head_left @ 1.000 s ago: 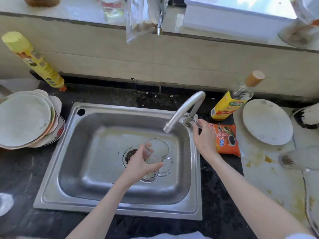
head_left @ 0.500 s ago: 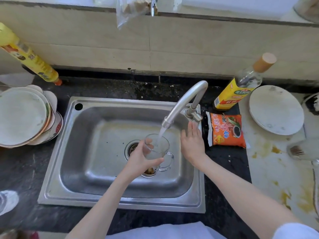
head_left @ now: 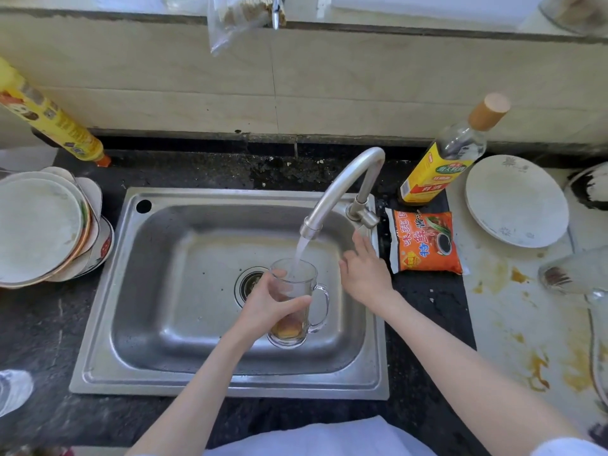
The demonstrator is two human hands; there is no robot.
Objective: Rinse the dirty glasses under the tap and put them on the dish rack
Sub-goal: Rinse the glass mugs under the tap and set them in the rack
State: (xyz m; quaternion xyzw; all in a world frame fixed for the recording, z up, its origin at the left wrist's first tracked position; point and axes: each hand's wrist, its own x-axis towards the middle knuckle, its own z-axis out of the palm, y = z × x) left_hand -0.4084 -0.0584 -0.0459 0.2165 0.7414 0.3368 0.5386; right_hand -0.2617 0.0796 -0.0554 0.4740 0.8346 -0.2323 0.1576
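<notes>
Glass: a clear handled glass mug (head_left: 297, 302) is held over the stainless steel sink (head_left: 184, 291), just right of the drain (head_left: 248, 284).
Hidden: the left hand (head_left: 268, 306) covers the mug's near-left wall; brownish residue shows in its base, but what it is cannot be told.
Axis: the mug's long axis runs near upright, tilted slightly, mouth up toward the tap (head_left: 342, 189), handle pointing right.
Water: a stream (head_left: 301, 250) falls from the spout into the mug's mouth.
Left hand: fingers and thumb are wrapped round the mug's body, gripping it.
Right hand: the right hand (head_left: 363, 274) hovers just beside the mug, fingers fairly straight and spread, holding nothing (fingertips near the tap base, contact unclear).
Cut off: a yellow bottle (head_left: 49, 121) at far left and a stack of plates (head_left: 42, 230) both run past the frame edge; a glass item (head_left: 574, 271) at right is blurred and partly out of view.
Counter right: an orange sauce packet (head_left: 424, 241), a corked bottle (head_left: 444, 159) and a white plate (head_left: 516, 200) lie there.
</notes>
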